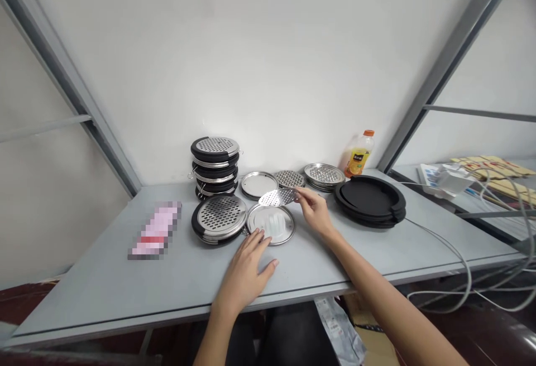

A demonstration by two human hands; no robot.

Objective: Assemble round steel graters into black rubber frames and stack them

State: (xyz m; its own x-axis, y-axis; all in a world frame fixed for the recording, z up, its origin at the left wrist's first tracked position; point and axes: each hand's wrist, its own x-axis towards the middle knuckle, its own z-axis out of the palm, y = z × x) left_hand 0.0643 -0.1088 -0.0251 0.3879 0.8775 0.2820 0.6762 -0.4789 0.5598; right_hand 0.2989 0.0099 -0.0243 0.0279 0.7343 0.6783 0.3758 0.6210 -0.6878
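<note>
My right hand (313, 208) pinches the edge of a round perforated grater plate (278, 197), tilted above a shiny metal disc (288, 231) on the table. My left hand (247, 268) is open, palm down, its fingertips at the near edge of that disc. Left of the disc sits a round grater with a black rim (221, 215). Behind it rises a stack of similar black-rimmed graters (215, 168). Farther back are a plain metal lid (259, 184), a small stack of grater plates (290, 178) and a pile of metal rings with perforated plates (324, 175).
Black round rims (371, 201) are stacked at the right, in front of an orange juice bottle (360, 154). A blurred pink item (157, 229) lies on the left of the grey table (125, 293). White cables (460, 260) hang over the right edge. A wall stands behind.
</note>
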